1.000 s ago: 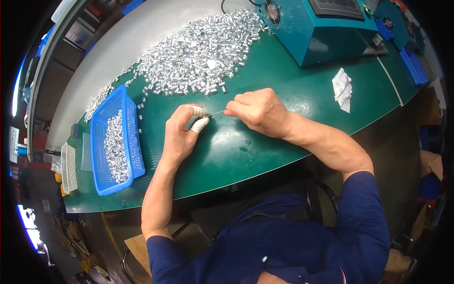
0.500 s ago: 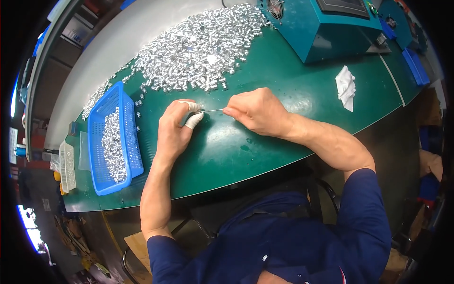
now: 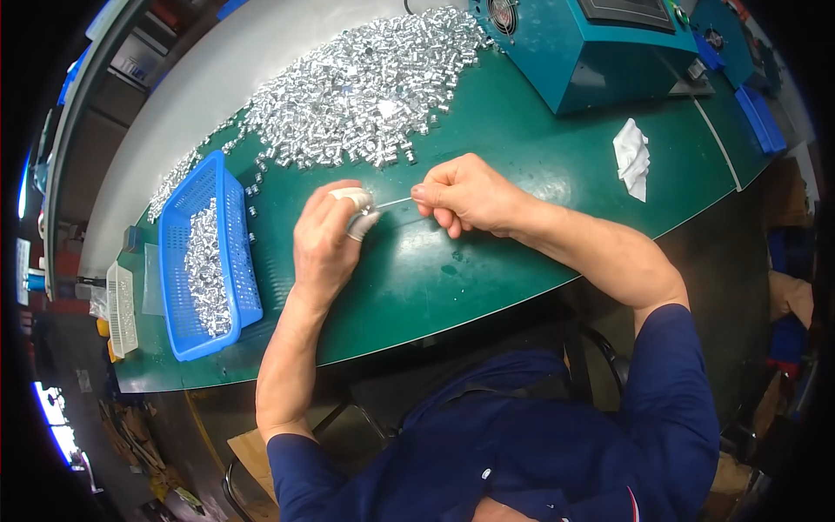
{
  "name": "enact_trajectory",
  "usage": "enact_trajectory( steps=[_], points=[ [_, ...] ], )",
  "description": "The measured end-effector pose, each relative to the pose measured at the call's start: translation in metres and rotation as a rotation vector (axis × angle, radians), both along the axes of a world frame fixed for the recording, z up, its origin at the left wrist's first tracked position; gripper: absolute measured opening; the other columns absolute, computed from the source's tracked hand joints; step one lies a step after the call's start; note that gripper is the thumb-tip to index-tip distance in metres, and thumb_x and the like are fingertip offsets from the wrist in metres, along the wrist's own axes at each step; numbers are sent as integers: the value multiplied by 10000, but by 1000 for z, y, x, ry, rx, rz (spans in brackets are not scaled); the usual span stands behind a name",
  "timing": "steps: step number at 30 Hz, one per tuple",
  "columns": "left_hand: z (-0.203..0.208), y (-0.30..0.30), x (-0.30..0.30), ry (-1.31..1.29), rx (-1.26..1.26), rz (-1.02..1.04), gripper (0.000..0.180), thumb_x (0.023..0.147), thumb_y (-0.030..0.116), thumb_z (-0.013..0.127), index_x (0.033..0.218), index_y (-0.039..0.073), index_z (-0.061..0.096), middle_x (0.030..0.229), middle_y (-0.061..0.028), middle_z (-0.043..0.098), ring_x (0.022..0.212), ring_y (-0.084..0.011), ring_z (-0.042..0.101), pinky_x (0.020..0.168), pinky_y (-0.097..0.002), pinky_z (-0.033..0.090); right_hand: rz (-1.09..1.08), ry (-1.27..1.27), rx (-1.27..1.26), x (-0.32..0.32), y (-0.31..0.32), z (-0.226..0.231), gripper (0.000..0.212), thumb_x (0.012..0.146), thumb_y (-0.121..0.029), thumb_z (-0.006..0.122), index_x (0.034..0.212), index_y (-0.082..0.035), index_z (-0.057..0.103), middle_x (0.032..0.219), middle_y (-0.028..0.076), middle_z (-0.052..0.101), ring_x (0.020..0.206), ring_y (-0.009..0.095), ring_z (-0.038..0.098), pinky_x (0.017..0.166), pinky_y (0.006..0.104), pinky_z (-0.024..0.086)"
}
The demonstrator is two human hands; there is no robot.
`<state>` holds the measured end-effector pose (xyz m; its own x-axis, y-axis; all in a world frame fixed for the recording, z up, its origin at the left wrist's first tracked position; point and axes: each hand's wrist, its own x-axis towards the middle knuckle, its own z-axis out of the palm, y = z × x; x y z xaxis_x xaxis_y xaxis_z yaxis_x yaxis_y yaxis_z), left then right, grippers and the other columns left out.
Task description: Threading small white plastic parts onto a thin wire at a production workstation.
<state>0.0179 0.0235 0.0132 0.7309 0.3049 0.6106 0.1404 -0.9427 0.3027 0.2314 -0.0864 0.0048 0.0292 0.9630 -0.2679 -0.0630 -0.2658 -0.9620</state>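
Observation:
My left hand [image 3: 329, 235], with white finger covers on its thumb and index finger, pinches a small shiny metal part [image 3: 368, 209] above the green table. Between finger and thumb of my right hand [image 3: 465, 196] is one end of a thin metal rod [image 3: 397, 203]. The rod's other end reaches the part at my left fingertips; whether it passes into it I cannot tell. Beyond both hands lies a big heap of small silvery metal parts [image 3: 348, 96]. A blue plastic basket [image 3: 246, 287] holding more such parts [image 3: 207, 270] stands left of my left hand.
A teal machine [image 3: 600, 74] stands at the back right of the green tabletop [image 3: 417, 304]. A crumpled white cloth [image 3: 632, 161] lies to the right of my hands. At the far left edge is a small white basket [image 3: 122, 309]. The table's curved front edge runs before me.
My right hand has turned, its lower fingers now looser and hanging below the rod. My left hand has rolled over, and the rod has tilted, its right end higher.

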Motion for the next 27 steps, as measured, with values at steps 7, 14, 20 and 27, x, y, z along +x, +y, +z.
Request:
enact_trajectory(
  steps=[7,14,20,27],
  points=[
    [-6,-2,-1,69,-305,46,180,792,-1,777,940,5,675,947,-132,712,960,-281,695,851,-353,534,-67,-330,415,-6,-3,-2,182,967,-198,673,911,-27,698,651,33,643,557,145,631,505,280,483],
    [-4,-2,-1,62,-471,71,185,811,27,784,944,3,657,936,-120,704,931,-267,689,824,-342,535,-85,-807,1012,4,-1,-12,134,941,-168,701,1000,-48,700,741,99,678,631,235,679,570,328,535],
    [-4,0,1,44,-82,3,203,785,17,789,924,12,641,942,-132,694,930,-311,682,794,-376,541,56,183,-35,4,2,-4,262,1037,-217,563,1103,15,667,638,62,662,540,137,658,481,267,501],
    [-5,5,-5,-4,-257,75,210,780,27,794,923,16,641,959,-152,693,929,-316,682,785,-387,541,-153,-702,1000,11,4,-14,271,1020,-232,602,1054,19,697,811,90,708,652,146,684,550,240,513]
  ],
)
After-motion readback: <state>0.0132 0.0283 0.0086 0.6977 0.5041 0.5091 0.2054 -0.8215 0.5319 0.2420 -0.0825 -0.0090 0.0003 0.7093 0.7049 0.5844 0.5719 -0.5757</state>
